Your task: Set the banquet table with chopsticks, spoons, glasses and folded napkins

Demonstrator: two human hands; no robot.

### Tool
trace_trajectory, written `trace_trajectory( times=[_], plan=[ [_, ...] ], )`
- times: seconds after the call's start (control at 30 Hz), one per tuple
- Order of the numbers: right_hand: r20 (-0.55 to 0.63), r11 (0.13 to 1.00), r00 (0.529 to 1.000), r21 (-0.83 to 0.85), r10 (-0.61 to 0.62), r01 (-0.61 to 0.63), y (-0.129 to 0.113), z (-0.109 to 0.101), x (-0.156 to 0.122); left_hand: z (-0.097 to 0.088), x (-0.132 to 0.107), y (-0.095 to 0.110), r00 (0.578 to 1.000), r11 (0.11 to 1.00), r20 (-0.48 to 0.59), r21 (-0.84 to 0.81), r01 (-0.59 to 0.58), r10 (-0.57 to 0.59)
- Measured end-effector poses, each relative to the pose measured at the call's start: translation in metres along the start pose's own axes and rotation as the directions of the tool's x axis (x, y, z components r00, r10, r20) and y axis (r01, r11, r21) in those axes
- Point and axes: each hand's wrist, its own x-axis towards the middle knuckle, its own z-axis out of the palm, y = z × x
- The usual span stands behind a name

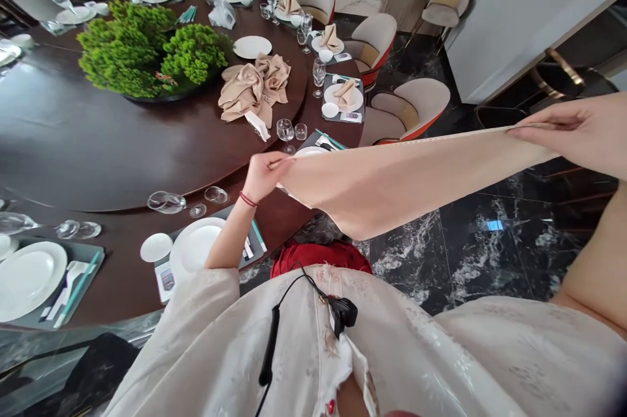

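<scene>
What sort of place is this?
Probably a restaurant's private dining room: a large round dark table laid with white plates, folded napkins and wine glasses, ringed by matching upholstered chairs.

Left hand (262, 176), right hand (568, 136), both pinching

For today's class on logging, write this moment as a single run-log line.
left hand: pinches beige cloth | right hand: pinches its far end | nearby: dark round table, tan napkins
</scene>
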Motion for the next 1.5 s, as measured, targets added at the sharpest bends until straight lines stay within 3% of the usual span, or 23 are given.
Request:
trace_trajectory(
  times=[0.1, 0.2, 0.27, 0.37, 0.47, 0.53, 0.57, 0.63, 0.73, 0.8, 0.97, 1.1, 1.27, 1.5],
  plan=[
    [0.153, 0.993, 0.984, -0.083, 0.093, -0.081, 0.067, -0.007, 0.009, 0.026, 0.040, 0.006, 0.981, 0.996, -0.190, -0.089, 0.008, -0.025],
    [0.174, 0.974, 0.974, 0.148, 0.144, -0.171, 0.111, -0.008, 0.010, 0.061, 0.081, 0.015, 0.950, 0.976, -0.309, -0.216, -0.015, -0.054],
    [0.247, 0.925, 0.966, 0.346, 0.073, -0.158, 0.117, -0.006, 0.008, 0.091, 0.103, 0.027, 0.940, 0.962, -0.334, -0.270, -0.031, -0.064],
    [0.392, 0.794, 0.900, 0.601, -0.191, -0.093, 0.091, 0.004, 0.004, 0.147, 0.123, 0.054, 0.945, 0.951, -0.324, -0.302, -0.062, -0.041],
    [0.405, 0.628, 0.756, 0.778, -0.515, 0.011, 0.042, 0.024, 0.005, 0.207, 0.129, 0.089, 0.965, 0.940, -0.263, -0.327, -0.095, 0.006],
    [0.362, 0.565, 0.677, 0.820, -0.641, 0.096, 0.012, 0.041, 0.011, 0.239, 0.128, 0.112, 0.978, 0.932, -0.208, -0.349, -0.102, 0.029],
    [0.333, 0.547, 0.666, 0.826, -0.667, 0.135, 0.000, 0.050, 0.016, 0.251, 0.126, 0.122, 0.982, 0.928, -0.185, -0.359, -0.101, 0.035],
    [0.250, 0.526, 0.711, 0.828, -0.657, 0.194, -0.014, 0.067, 0.028, 0.264, 0.123, 0.137, 0.987, 0.919, -0.154, -0.381, -0.098, 0.042],
    [0.126, 0.518, 0.815, 0.823, -0.566, 0.233, -0.022, 0.088, 0.047, 0.264, 0.120, 0.146, 0.986, 0.901, -0.158, -0.418, -0.114, 0.051],
    [0.054, 0.516, 0.858, 0.817, -0.511, 0.256, -0.025, 0.100, 0.060, 0.256, 0.120, 0.146, 0.981, 0.889, -0.187, -0.440, -0.130, 0.052],
    [-0.075, 0.466, 0.890, 0.830, -0.450, 0.306, -0.044, 0.128, 0.091, 0.236, 0.131, 0.137, 0.969, 0.856, -0.239, -0.488, -0.170, 0.056],
    [-0.041, 0.479, 0.876, 0.824, -0.480, 0.302, -0.067, 0.142, 0.119, 0.215, 0.146, 0.126, 0.965, 0.856, -0.253, -0.482, -0.189, 0.071],
    [0.082, 0.504, 0.812, 0.819, -0.578, 0.276, -0.103, 0.150, 0.159, 0.179, 0.163, 0.111, 0.960, 0.868, -0.253, -0.443, -0.226, 0.121],
    [0.149, 0.440, 0.736, 0.871, -0.661, 0.219, -0.161, 0.176, 0.200, 0.137, 0.182, 0.077, 0.942, 0.897, -0.312, -0.370, -0.243, 0.126]
  ],
)
